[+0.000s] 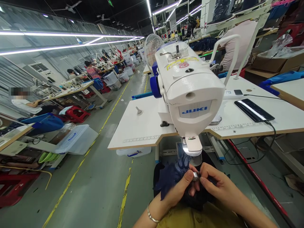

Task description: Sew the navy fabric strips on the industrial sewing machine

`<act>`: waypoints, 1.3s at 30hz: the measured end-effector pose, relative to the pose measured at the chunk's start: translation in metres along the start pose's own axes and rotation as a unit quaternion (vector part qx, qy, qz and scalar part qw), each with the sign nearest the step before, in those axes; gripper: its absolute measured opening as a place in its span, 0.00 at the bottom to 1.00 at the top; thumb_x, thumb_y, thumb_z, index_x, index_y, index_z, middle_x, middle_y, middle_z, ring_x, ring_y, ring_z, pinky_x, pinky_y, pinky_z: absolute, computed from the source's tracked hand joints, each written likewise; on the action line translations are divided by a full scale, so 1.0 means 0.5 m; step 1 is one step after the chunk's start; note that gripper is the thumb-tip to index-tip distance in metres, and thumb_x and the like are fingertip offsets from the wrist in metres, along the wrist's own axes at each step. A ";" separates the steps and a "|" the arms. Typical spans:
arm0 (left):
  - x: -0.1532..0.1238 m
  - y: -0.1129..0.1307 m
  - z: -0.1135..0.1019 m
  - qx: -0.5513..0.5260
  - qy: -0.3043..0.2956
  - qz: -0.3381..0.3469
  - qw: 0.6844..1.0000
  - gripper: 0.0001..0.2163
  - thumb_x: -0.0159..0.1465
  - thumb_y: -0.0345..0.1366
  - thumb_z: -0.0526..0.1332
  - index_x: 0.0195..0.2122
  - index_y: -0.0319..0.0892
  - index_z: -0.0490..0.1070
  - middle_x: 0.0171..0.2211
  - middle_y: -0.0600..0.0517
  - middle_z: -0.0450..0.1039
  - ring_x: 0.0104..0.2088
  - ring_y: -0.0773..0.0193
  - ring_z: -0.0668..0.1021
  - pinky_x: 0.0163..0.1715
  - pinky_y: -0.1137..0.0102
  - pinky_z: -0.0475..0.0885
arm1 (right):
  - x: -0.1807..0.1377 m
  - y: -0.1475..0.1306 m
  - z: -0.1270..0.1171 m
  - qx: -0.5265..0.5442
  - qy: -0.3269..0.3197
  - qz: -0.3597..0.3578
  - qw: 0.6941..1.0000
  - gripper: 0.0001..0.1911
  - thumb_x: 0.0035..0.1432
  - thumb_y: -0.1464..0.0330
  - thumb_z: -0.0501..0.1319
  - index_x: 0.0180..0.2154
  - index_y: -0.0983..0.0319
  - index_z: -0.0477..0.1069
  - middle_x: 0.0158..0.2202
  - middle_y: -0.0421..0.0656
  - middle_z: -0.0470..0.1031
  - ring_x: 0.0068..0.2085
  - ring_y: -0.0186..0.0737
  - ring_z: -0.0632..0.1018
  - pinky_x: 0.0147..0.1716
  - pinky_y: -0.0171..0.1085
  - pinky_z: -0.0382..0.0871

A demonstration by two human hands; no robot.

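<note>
A small metal cylinder point(195, 176) was between the person's two hands, just below and in front of the sewing machine's needle end, above the lap. The left hand point(184, 185) had its thumb and fingers closed around it; the right hand point(215, 182) had thumb and forefinger drawn nearly together at its other end — whether they gripped the cylinder or something finer could not be told. A part so small and smooth seemed to call for a firm left pinch, light right fingertips and knuckles kept clear of the machine. Dark blue cloth point(167, 179) hung beside the left hand. Above stood the white sewing machine point(192, 85), marked JUKI, on a white tabletop point(128, 128) with printed rulers along its near edge. A small grey tool point(139, 110) lay on its left part, a dark phone point(254, 110) with a cable on its right. Beyond — a long workshop with green floor point(95, 190), yellow lines, a standing fan point(152, 47), plastic bins point(77, 139) and people seated at other tables.
</note>
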State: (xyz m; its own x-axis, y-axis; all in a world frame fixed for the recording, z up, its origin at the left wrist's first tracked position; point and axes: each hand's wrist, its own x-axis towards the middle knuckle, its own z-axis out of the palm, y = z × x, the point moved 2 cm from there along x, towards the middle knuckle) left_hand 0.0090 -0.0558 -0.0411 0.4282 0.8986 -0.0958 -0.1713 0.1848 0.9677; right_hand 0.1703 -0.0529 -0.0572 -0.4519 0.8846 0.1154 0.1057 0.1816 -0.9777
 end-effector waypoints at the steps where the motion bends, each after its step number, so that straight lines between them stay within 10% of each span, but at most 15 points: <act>1: 0.000 -0.001 -0.001 0.000 -0.002 0.000 1.000 0.15 0.67 0.46 0.53 0.41 0.37 0.66 0.23 0.56 0.68 0.18 0.76 0.67 0.20 0.78 0.62 | -0.001 0.000 0.000 0.003 0.000 0.002 1.000 0.11 0.63 0.70 0.51 0.26 0.58 0.57 0.29 0.38 0.63 0.32 0.38 0.66 0.32 0.36 0.59; 32: -0.001 0.005 0.001 0.023 0.009 0.002 1.000 0.17 0.67 0.47 0.53 0.44 0.37 0.68 0.23 0.56 0.66 0.19 0.75 0.67 0.23 0.76 0.62 | -0.004 -0.001 0.000 -0.010 0.024 0.004 1.000 0.14 0.66 0.61 0.52 0.28 0.59 0.63 0.30 0.40 0.67 0.33 0.39 0.71 0.36 0.37 0.65; 39: -0.002 -0.001 -0.007 0.019 -0.002 0.001 1.000 0.20 0.68 0.46 0.52 0.53 0.38 0.67 0.25 0.54 0.68 0.20 0.75 0.67 0.22 0.77 0.62 | -0.009 0.003 -0.032 -0.035 0.034 -0.004 0.999 0.13 0.64 0.58 0.55 0.46 0.56 0.69 0.42 0.44 0.71 0.42 0.43 0.74 0.41 0.37 0.69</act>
State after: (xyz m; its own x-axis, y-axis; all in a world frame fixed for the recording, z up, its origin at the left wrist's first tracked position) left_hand 0.0057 -0.0554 -0.0421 0.4323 0.8969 -0.0937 -0.1387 0.1688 0.9758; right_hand 0.1866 -0.0500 -0.0563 -0.3921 0.9096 0.1377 0.1641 0.2164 -0.9624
